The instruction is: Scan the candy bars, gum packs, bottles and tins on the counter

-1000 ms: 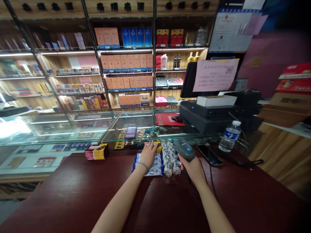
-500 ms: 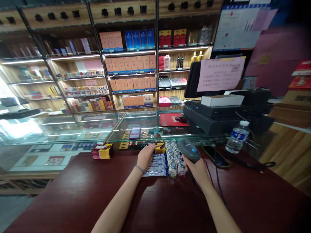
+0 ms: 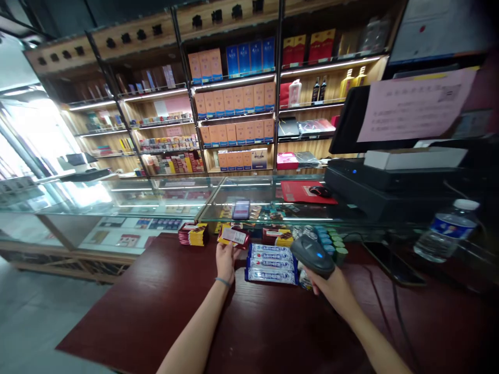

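Observation:
My left hand [image 3: 225, 262] is closed on the lower edge of a flat red-and-yellow packet [image 3: 233, 236], probably a chocolate bar, tilted with a pale label panel showing. My right hand [image 3: 334, 286] grips a dark barcode scanner [image 3: 313, 255] with a lit blue spot on top. Between the hands lies a row of blue-and-white long packets [image 3: 272, 264]. Behind them is a stack of red-and-yellow packets [image 3: 277, 236], and a similar stack [image 3: 193, 234] stands to the left. Small jars, partly hidden by the scanner, and several green-topped containers [image 3: 338, 244] stand beside it.
A glass display case [image 3: 175, 195] borders the dark red table [image 3: 156, 306] at the back. On the right are a phone [image 3: 393, 264], a water bottle [image 3: 446, 231], cables and a black register unit [image 3: 390, 192]. Stocked shelves [image 3: 236, 119] line the wall.
My left hand has moved from the stack behind the long packets leftward, now holding up one red-and-yellow packet. The view has turned left. The scanner stays in my right hand.

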A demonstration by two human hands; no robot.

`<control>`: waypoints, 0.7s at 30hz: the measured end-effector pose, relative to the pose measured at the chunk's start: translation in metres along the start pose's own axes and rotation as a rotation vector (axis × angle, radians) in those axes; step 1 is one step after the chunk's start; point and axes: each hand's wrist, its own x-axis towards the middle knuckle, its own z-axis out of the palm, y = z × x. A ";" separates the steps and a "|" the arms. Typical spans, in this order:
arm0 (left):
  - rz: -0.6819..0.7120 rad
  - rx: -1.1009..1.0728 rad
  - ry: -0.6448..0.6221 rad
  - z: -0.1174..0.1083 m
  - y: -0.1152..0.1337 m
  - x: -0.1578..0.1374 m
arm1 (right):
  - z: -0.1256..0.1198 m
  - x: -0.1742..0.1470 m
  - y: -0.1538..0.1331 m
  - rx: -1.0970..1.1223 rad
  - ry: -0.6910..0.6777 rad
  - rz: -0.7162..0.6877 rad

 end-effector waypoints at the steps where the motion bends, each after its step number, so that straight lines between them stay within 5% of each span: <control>1: -0.020 -0.036 0.013 -0.002 -0.001 0.001 | 0.007 -0.003 0.000 -0.006 -0.019 -0.001; 6: -0.079 -0.152 0.058 -0.008 -0.004 0.005 | 0.029 -0.016 0.003 -0.082 -0.155 -0.087; 13: -0.085 -0.201 0.049 -0.010 -0.006 0.006 | 0.030 -0.017 0.015 -0.235 -0.394 -0.246; 21: -0.104 -0.221 0.086 -0.011 -0.006 0.008 | 0.028 -0.016 0.025 -0.254 -0.393 -0.214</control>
